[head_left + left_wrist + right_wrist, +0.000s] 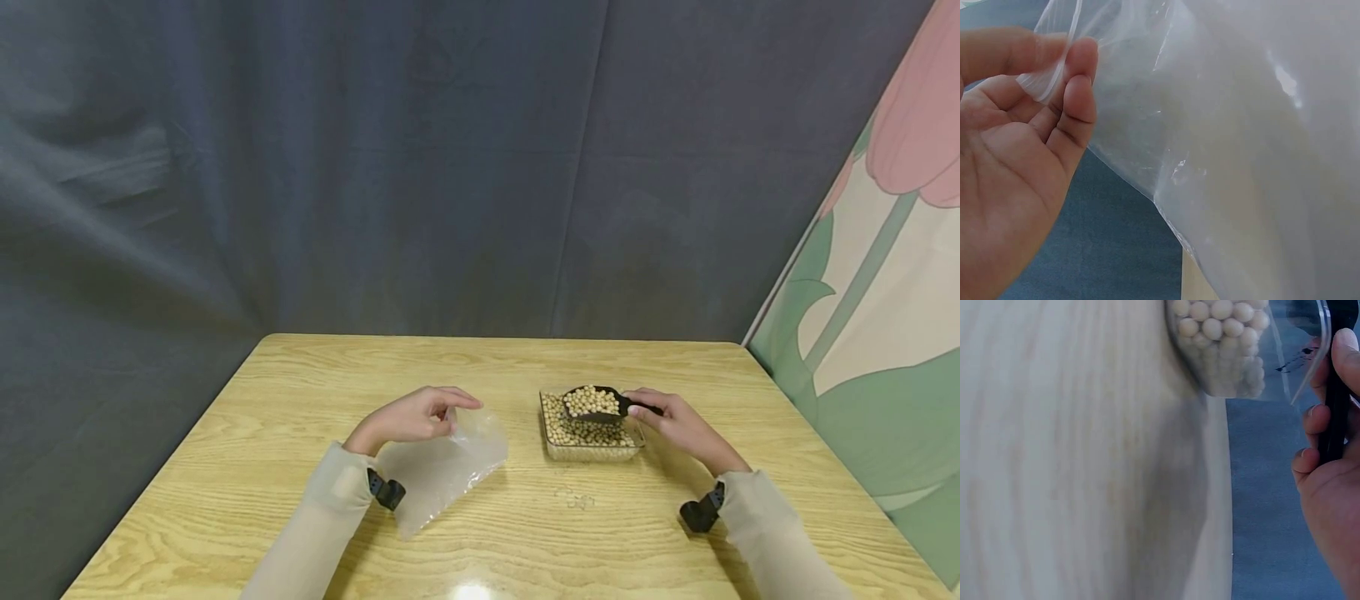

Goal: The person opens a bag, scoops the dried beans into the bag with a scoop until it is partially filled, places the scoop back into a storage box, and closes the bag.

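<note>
My left hand (pixel 416 414) pinches the top edge of a clear plastic zip bag (pixel 450 467), which hangs at a slant over the table. In the left wrist view, thumb and fingers grip the bag (pixel 1229 137) by its ribbed seal strip. My right hand (pixel 678 425) holds a black scoop (pixel 622 406) by its handle, above a clear rectangular container (pixel 592 454). Pale round beans (pixel 590 401) fill the scoop, and more of them lie in the container. The right wrist view shows fingers curled round the black handle (pixel 1335 406), beside the container's clear wall.
The wooden table (pixel 300 375) carries everything. A small clear item (pixel 577 498) lies in front of the container. A dark curtain (pixel 420 167) hangs behind the table's far edge, and a wall with a flower picture (pixel 862 333) stands on the right.
</note>
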A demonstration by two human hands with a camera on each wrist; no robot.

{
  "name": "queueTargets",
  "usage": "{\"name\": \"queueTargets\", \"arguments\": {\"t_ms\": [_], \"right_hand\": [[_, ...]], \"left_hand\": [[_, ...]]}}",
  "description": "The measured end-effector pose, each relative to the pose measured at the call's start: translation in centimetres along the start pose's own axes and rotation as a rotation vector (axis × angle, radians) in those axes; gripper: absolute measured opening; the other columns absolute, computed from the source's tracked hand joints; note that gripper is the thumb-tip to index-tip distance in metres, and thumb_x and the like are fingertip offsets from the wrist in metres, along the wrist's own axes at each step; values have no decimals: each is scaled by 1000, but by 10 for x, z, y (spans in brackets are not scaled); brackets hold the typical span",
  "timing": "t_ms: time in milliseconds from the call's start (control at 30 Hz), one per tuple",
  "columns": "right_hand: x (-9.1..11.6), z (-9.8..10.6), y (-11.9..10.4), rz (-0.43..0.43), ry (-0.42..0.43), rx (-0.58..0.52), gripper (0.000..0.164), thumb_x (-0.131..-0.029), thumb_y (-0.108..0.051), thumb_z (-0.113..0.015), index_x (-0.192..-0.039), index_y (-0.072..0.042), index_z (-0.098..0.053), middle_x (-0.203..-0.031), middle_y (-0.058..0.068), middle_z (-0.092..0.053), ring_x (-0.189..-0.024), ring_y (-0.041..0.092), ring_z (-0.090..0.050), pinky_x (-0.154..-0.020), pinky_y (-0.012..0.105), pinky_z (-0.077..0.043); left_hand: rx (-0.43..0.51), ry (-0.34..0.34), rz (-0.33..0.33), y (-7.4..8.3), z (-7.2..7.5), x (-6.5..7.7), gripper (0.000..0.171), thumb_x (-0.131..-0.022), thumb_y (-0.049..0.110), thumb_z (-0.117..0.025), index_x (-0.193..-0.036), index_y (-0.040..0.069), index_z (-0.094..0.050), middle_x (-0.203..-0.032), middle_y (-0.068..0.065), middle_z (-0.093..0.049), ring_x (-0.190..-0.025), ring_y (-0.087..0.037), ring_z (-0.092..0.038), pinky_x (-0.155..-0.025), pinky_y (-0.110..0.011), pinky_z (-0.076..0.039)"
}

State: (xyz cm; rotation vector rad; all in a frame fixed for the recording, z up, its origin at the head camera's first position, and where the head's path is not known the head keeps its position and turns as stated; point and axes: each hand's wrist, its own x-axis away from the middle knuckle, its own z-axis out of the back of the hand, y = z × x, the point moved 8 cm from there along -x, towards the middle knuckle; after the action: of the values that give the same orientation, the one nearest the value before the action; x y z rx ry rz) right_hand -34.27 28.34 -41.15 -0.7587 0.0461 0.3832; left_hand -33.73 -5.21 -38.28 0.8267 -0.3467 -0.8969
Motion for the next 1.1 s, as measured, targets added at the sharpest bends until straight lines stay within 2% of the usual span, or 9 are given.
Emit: {"name": "queueTargets", "arguments": {"t_ms": [200,533,867,1100], "right_hand": [[-1,2,-2,-5,-9,-18,46,-100,-23,-51,-134,8,-50,-139,34,-43,-131,53,-35,-101,64,-34],[-10,-3,-22,26,-38,-34,46,-100,-25,-51,-135,6,-51,-139,34,-43,-129,52,-39,-99,62,-37],[-24,-18,-46,49,-105,-86,46,-100,-29,-51,-136,0,-52,-143,30,-42,-133,49,-36,-100,61,-37],[-32,-33,-61,89,-164,-97,46,-100,-27,-50,-136,2,-51,-143,31,-41,-132,49,-37,-100,60,-39]], "left_hand": [[6,-5,-12,2,0,0,46,-92,-5,-47,-137,-3,-50,-133,-19,-52,-78,-7,-54,-70,-21,-43],[11,-9,-19,4,-1,-1,44,-92,-4,-48,-137,-4,-50,-133,-20,-51,-78,-7,-54,-72,-22,-45],[24,-7,-8,1,0,-2,43,-92,-4,-48,-135,-6,-51,-133,-21,-52,-80,-6,-55,-74,-22,-47],[17,-2,-15,3,0,-2,45,-91,-5,-49,-135,-5,-51,-134,-21,-51,-80,-7,-56,-74,-22,-47]]}}
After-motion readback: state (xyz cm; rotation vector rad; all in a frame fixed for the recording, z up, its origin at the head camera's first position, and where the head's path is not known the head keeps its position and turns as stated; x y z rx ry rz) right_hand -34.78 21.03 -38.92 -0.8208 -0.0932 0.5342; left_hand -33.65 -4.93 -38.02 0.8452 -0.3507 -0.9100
